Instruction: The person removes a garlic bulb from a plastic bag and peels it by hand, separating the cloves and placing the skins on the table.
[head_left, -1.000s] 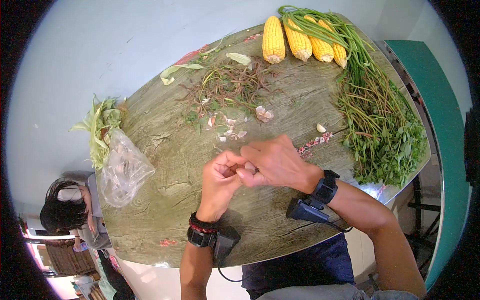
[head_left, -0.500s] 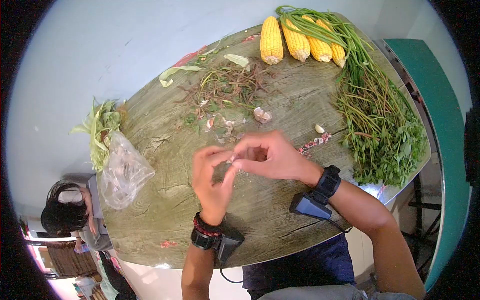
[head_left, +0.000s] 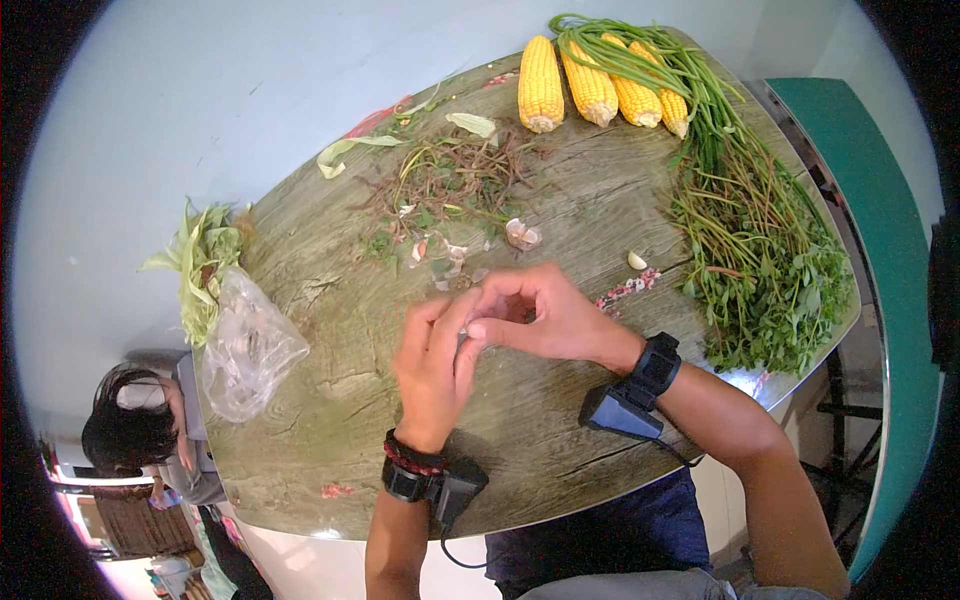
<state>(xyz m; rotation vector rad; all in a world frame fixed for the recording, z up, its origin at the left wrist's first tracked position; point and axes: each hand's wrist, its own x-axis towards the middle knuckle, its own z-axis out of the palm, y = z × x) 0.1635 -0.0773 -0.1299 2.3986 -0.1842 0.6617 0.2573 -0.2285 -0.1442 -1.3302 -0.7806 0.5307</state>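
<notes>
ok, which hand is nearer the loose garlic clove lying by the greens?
Right. The right hand sits just below-left of the garlic clove, a short gap apart. The left hand is farther off, beyond the right hand on the side away from the clove.

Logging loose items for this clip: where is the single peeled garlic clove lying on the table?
In the head view the garlic clove lies alone on the table, right of centre, between the right hand and the leafy greens, just above some pink scraps.
</notes>
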